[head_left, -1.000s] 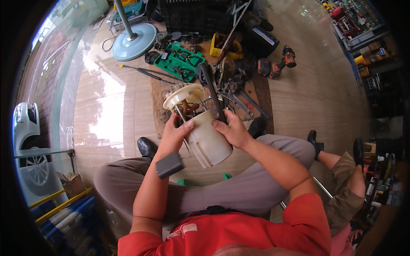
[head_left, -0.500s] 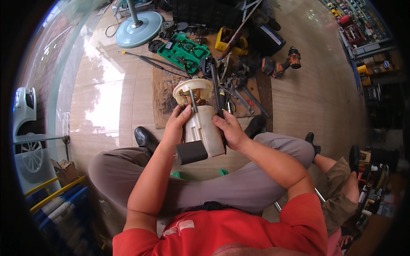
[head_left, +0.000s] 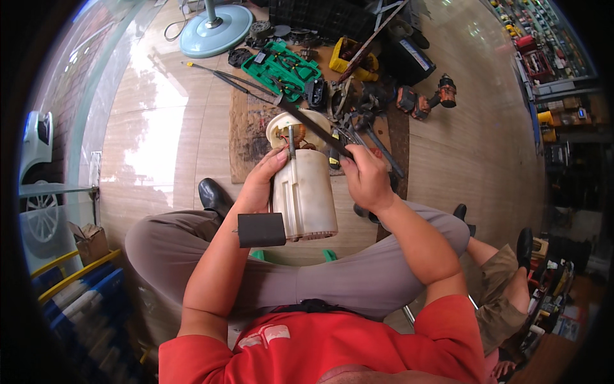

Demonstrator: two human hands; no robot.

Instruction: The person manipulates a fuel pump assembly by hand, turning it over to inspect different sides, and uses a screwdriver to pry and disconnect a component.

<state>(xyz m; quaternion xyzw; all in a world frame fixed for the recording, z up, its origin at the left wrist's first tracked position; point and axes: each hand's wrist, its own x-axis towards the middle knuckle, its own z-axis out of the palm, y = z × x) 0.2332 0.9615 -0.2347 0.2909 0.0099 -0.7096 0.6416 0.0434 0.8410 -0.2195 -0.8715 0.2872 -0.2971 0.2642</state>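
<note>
My left hand is closed around the left side of a fuel pump module. This has an off-white cylindrical body, a round cream flange at its far end and a spring-wound rod between them. A black block-shaped float sticks out at its near left. My right hand, beside the pump and apart from its body, grips a long flat black bar. The bar slants up to the left across the flange; whether it touches the flange, I cannot tell.
Beyond the pump, a worn board on the floor bears loose tools. Near it are an open green tool case, a yellow container, an orange-and-black cordless drill and a black battery. Another person's leg is at right.
My right hand has come off the pump body, moving right and up. The bar, upright beside the pump before, now tilts left over the flange. The pump has turned slightly, its float shifting left.
</note>
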